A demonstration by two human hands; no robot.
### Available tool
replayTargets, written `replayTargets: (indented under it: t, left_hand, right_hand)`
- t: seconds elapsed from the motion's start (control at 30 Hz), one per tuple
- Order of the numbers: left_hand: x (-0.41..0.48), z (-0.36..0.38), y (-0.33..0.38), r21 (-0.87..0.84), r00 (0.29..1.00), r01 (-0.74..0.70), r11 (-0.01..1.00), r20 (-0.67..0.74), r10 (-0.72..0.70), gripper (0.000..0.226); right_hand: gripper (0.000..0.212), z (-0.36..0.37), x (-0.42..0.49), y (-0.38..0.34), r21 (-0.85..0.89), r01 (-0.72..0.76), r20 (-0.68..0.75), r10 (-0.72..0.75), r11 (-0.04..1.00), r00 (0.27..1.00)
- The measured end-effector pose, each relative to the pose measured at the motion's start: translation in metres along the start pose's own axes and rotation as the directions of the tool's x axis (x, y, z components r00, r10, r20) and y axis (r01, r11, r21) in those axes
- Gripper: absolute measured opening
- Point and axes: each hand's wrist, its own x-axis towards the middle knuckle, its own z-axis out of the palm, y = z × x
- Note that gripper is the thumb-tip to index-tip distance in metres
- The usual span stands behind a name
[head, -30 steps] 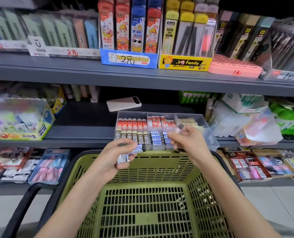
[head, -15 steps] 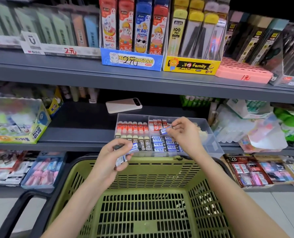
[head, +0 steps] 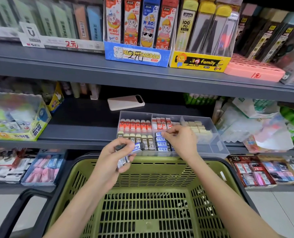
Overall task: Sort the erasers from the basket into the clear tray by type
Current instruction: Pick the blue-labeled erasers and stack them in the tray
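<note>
R hand point(head: 178, 140) has dropped into clear tray point(head: 216, 145), 12 o'clock of basket point(head: 160, 169). Its grip pinches blue eraser point(head: 160, 134) over blue stack point(head: 161, 144) at tray's 6. L hand point(head: 113, 157) grip clutches remaining erasers point(head: 136, 147) at 9. Prob. few left.

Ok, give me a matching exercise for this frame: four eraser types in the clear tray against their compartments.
1 red-sleeved erasers
2 2B erasers
3 bare cream erasers
4 blue-labelled erasers

A front-left compartment
B back-right compartment
C back-left compartment
D front-middle compartment

Pairs: 1-C, 2-A, 3-B, 4-D
</note>
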Motion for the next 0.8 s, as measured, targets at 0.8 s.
replayTargets:
  t: [0.8]
  left_hand:
    - [0.000, 0.045, 0.009, 0.114, 0.993, 0.057, 0.992, 0.092, -0.068, 0.033]
  right_hand:
    - [0.014, -0.096, -0.005, 0.003, 0.652, -0.043, 0.191, -0.109, 0.757, 0.976]
